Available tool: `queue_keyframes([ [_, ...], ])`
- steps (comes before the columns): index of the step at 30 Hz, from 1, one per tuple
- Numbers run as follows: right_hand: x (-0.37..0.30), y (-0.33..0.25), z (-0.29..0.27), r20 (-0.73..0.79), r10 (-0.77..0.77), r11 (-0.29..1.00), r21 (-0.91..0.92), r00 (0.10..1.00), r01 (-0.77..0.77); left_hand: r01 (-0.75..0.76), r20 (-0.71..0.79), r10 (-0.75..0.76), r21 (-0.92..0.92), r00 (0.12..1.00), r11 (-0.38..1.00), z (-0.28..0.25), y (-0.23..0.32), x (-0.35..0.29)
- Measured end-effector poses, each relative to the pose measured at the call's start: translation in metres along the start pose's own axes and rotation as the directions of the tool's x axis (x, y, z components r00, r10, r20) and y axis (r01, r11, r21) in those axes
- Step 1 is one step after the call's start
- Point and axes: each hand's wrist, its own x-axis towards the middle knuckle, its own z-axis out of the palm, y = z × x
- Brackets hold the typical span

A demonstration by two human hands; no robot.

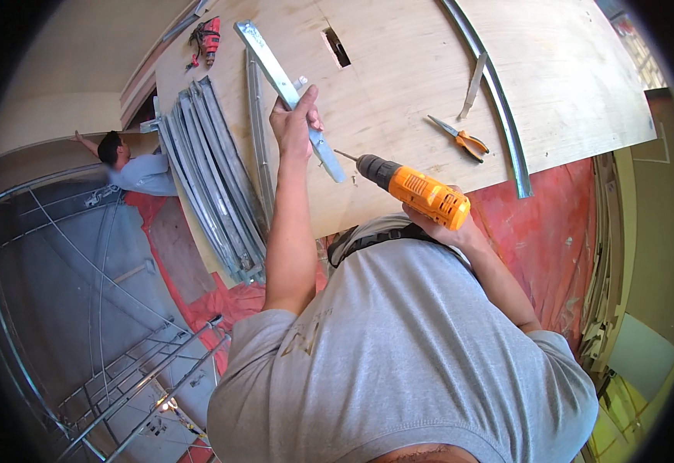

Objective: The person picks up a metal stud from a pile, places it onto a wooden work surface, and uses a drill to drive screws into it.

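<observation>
Metal strip is being held over the plywood board by the left hand, thumb and fingers being wrapped around its middle. At the board's near edge, an orange drill is being gripped by the right hand; its fingers are largely being hidden by the drill. The drill's bit is being directed towards the strip's lower end; whether contact is being made cannot be told. Positioning of both pieces appears to be largely achieved, but whether drilling is being started or finished cannot be judged. Along the board's left edge, stacked metal channels are being kept apart from the strip, seemingly unworked.
</observation>
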Motion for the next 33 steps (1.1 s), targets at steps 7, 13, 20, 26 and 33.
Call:
queue_keyframes([
  [7,0.005,-0.013,-0.002,-0.064,-0.09,0.996,0.006,0.994,0.091,-0.058,-0.092,0.06,0.029,0.994,0.998,0.027,0.013,-0.024],
  [13,0.001,-0.011,-0.003,-0.034,-0.023,0.995,0.097,0.999,0.026,-0.103,-0.1,0.108,0.058,0.989,0.993,0.03,0.013,-0.032],
  [20,-0.003,-0.019,-0.01,-0.062,-0.11,0.991,0.072,0.992,0.114,-0.181,-0.108,0.187,0.062,0.976,0.981,0.039,0.014,-0.039],
  [26,-0.004,-0.019,-0.006,-0.027,-0.039,0.997,-0.063,0.999,0.037,-0.178,-0.13,0.184,0.057,0.974,0.982,0.04,0.018,-0.039],
  [33,0.001,-0.019,-0.005,-0.026,-0.081,0.989,-0.127,0.996,0.077,-0.198,-0.123,0.203,0.057,0.971,0.979,0.038,0.018,-0.038],
])
